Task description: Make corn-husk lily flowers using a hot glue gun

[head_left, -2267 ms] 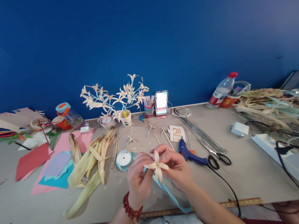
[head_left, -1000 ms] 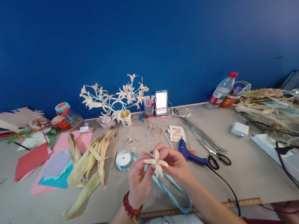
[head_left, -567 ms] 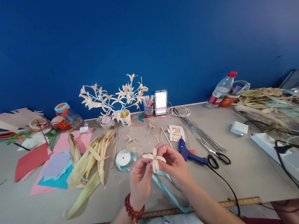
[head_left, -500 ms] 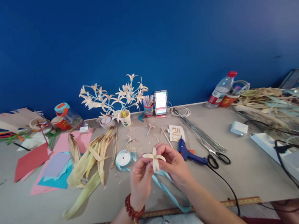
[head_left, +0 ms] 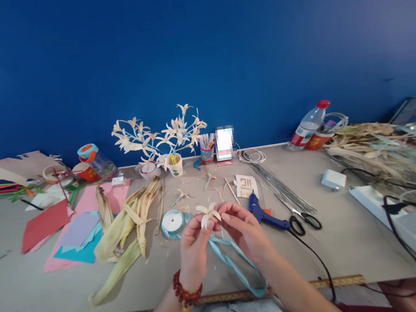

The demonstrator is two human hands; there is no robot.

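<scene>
A small cream-coloured husk flower (head_left: pixel 208 215) with several petals is held up above the table, near the middle. My left hand (head_left: pixel 195 249) pinches it from below and wears a red bead bracelet (head_left: pixel 186 290). The thumb and forefinger of my right hand (head_left: pixel 244 228) are closed on a petal at the flower's right side. Light blue ribbon (head_left: pixel 236 266) hangs in a loop beneath my hands, and its white spool (head_left: pixel 173 221) lies just left of them. A blue glue gun (head_left: pixel 267 215) rests right of my right hand.
Black-handled scissors (head_left: pixel 304 221) and thin wires (head_left: pixel 283 186) lie to the right, before a white power strip (head_left: pixel 390 222). Corn husks (head_left: pixel 125 231) and coloured papers (head_left: pixel 74 233) spread on the left. Potted husk flowers (head_left: pixel 174 165), a phone (head_left: pixel 225 143) and a bottle (head_left: pixel 308 125) stand at the back.
The flower has turned and tilted, and sits slightly further left. The fingers of my right hand have shifted from beneath it to its right petal.
</scene>
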